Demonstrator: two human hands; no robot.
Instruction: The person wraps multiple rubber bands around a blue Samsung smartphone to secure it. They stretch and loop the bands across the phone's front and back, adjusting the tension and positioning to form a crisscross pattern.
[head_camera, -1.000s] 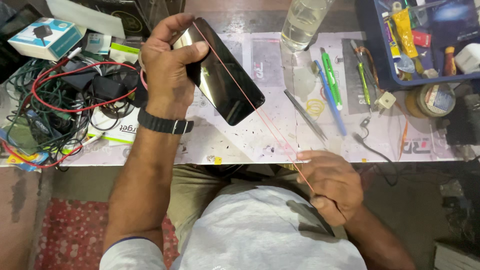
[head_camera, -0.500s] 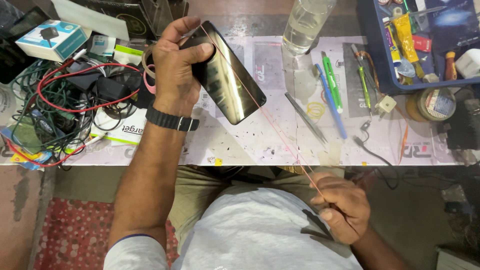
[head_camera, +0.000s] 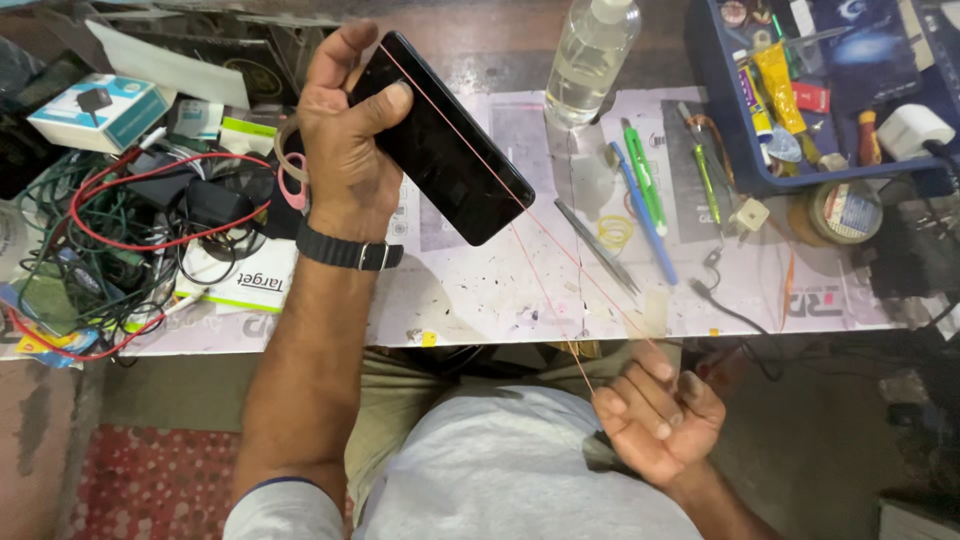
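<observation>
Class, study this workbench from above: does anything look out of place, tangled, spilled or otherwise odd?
Yes. A thin red thread runs taut across the dark phone held in the left hand, down toward the right hand. At the table's left edge, red, green and black cables lie in a tangled heap.

Left hand (head_camera: 345, 150) and right hand (head_camera: 655, 420) were bare, no gloves. Black wristwatch (head_camera: 348, 250) with chunky band sat on left wrist. Light grey tee, short sleeves, dark trim at sleeve edge. Khaki-olive trousers (head_camera: 400, 420) underneath.
</observation>
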